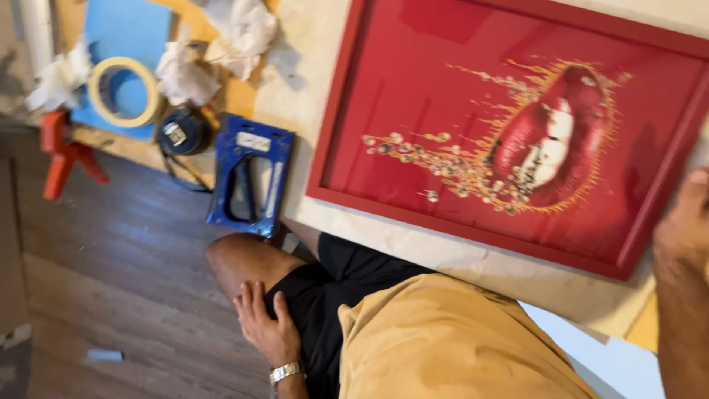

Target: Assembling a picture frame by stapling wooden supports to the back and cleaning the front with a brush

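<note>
Far left: red clamp point(63, 151), tape roll point(123, 91) amid crumpled paper point(238, 29), blue stapler point(249, 177). Lower centre: left hand point(267, 325), open, flat on black shorts point(332, 295), watch point(286, 372) at wrist. Right: red frame point(509, 125) flat on paper-covered table point(310, 96); right hand point(685, 225) at frame's right edge, grip unclear.

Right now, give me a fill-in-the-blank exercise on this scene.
1. The left hand rests on the person's ____.
2. The right hand touches the ____ picture frame.
3. The blue staple gun lies to the ____ of the frame in the picture.
4. The roll of tape lies on a ____ sheet.

Missing: thigh; red; left; blue
</note>
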